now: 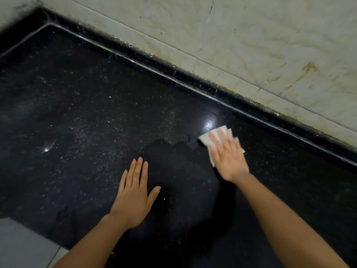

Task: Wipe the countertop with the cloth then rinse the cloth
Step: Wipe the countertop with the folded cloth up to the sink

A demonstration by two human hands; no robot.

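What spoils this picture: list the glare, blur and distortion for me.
Head view: a bright glare spot on the black countertop just beyond the cloth; the right hand is motion-blurred, the left hand sharp; wide-angle bends the wall edge; the lighting is dim overall.

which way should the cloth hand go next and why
Probably sweep the cloth leftward. The right hand presses it flat on the countertop near the back edge, and a darker wet-looking patch lies just left of it, while the stone farther left looks dusty and speckled. The left hand rests flat there and may need to shift.
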